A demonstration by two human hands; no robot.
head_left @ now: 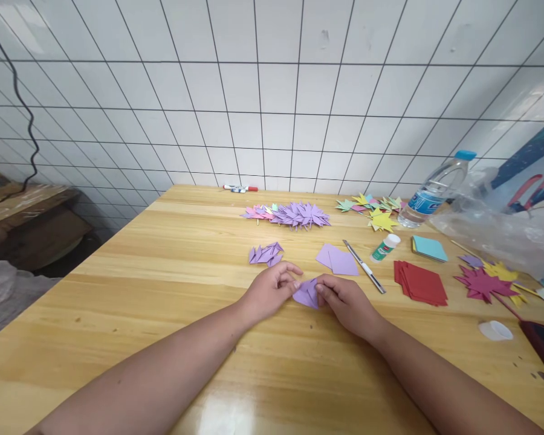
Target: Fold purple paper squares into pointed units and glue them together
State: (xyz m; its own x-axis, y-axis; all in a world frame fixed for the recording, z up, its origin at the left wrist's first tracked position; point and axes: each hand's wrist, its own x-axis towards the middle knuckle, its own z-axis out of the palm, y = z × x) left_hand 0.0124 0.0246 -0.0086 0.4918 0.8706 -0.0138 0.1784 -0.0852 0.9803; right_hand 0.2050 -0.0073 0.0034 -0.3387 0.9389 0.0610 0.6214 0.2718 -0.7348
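A small folded piece of purple paper [306, 294] lies between my two hands, low over the wooden table. My left hand [272, 289] holds its left edge near the thumb tip, with the forefinger curved above it. On the other side, my right hand [344, 301] pinches the paper's right edge between thumb and fingers. Just beyond my left hand sits a little group of folded purple paper pieces [266, 254]. Flat purple paper squares [340, 261] lie past my right hand, and a craft knife [365, 267] rests beside them.
To the right are a glue stick [385, 248], red paper squares [420, 284], a blue paper stack [430, 248], a white cap [495, 330] and a water bottle [433, 192]. Spiky purple paper shapes [301, 215] and markers [240, 188] lie toward the tiled wall [276, 90].
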